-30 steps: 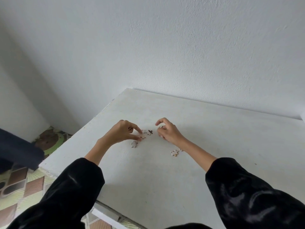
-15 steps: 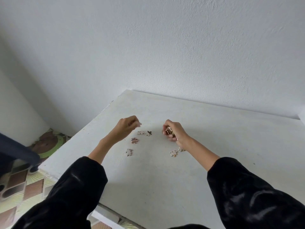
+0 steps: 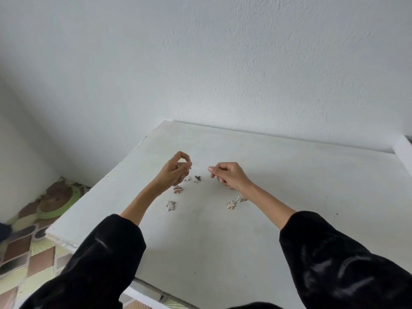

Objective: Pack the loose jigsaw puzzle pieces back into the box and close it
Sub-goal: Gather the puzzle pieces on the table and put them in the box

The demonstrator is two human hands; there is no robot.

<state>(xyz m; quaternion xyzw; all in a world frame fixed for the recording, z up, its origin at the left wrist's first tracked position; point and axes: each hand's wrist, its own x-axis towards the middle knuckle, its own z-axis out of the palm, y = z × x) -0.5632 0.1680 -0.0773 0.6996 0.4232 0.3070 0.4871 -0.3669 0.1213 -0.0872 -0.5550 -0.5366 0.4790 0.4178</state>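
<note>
White wall [image 3: 223, 63] is backing a white table [image 3: 223, 241]. Left hand [image 3: 177, 173] is hovering, thumb and forefinger meeting in a ring. Right hand [image 3: 230, 175] is curling its fingers inward. Contents of either cannot be told. Four puzzle pieces [image 3: 178, 189] are lying beneath the left hand, two more beside the right wrist.

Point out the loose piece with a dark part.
The piece farthest right in the cluster by the left hand: its far end is dark brown, the other pieces are pale or reddish.
</note>
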